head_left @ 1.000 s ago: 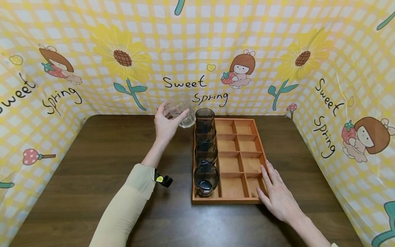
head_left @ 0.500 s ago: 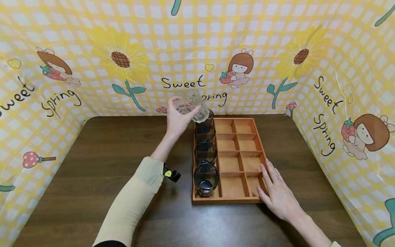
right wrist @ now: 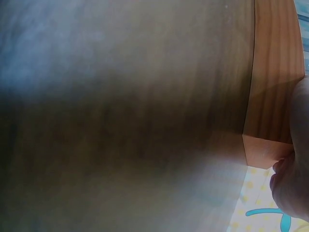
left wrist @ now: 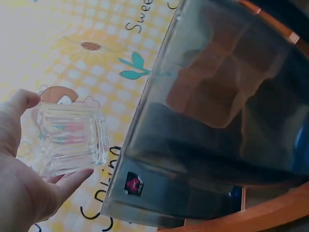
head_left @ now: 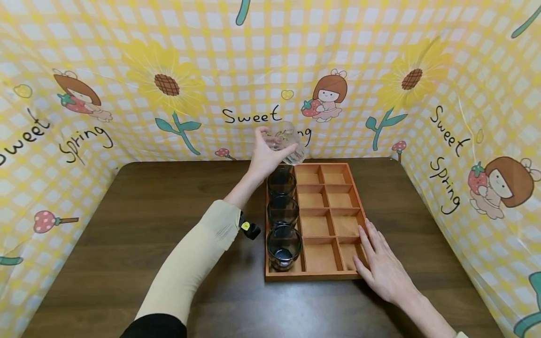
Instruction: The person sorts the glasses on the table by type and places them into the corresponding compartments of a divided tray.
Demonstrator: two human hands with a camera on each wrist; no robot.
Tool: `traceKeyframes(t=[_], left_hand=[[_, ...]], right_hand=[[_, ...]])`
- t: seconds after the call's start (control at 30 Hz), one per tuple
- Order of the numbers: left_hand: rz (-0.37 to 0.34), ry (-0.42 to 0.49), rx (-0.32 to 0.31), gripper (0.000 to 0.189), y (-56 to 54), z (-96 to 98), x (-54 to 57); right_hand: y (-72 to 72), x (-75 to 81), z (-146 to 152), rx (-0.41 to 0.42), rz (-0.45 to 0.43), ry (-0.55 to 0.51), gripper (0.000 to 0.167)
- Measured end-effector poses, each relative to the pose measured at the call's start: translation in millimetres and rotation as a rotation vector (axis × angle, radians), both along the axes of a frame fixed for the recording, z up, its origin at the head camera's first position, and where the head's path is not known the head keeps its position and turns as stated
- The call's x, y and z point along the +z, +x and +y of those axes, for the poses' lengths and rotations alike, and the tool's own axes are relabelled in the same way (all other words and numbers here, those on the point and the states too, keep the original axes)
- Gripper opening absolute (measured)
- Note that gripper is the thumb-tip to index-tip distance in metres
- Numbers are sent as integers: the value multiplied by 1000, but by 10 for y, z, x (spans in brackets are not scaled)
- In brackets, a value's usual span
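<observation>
My left hand (head_left: 265,157) holds a clear glass tumbler (head_left: 296,152) between thumb and fingers, raised near the far left corner of the wooden compartment tray (head_left: 314,277). In the left wrist view the clear tumbler (left wrist: 75,137) lies on its side in the grip, with a large dark glass (left wrist: 193,121) close by. Dark tinted glasses stand in the tray's left column; the nearest dark glass (head_left: 283,249) is at the front, and the farthest is hidden behind the left hand. My right hand (head_left: 386,267) rests with extended fingers on the tray's right edge near the front corner.
The middle and right columns of the tray show bare compartments (head_left: 323,256). Dark wooden table (head_left: 105,244) surrounds the tray. A yellow checked cloth (head_left: 236,61) with printed figures hangs around the back and sides, close behind the tray's far edge.
My left hand has carried the clear tumbler rightward, from left of the tray to over its far left end, now covering the farthest dark glass. The right hand has stayed in place.
</observation>
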State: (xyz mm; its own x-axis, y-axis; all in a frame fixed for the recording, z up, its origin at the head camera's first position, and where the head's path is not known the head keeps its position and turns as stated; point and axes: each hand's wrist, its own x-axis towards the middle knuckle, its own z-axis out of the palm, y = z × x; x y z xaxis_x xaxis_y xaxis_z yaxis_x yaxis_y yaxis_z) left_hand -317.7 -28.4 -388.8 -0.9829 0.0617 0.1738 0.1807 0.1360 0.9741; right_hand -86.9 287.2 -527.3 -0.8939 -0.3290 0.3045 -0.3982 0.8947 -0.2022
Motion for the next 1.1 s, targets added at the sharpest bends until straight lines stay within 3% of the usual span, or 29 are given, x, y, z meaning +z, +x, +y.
traceKeyframes(t=[0.3, 0.4, 0.73, 1.1], left_hand=[[28, -32, -113, 90, -70, 298, -39], [63, -103, -151, 89, -96, 373, -49], [146, -489, -154, 92, -165, 449, -183], [180, -651, -122, 89, -215, 513, -348]], right_hand=[[2, -13, 8, 4, 8, 0, 80], [4, -17, 12, 1, 11, 0, 81], [-29, -33, 30, 10, 35, 11, 82], [-43, -34, 39, 16, 36, 7, 82]])
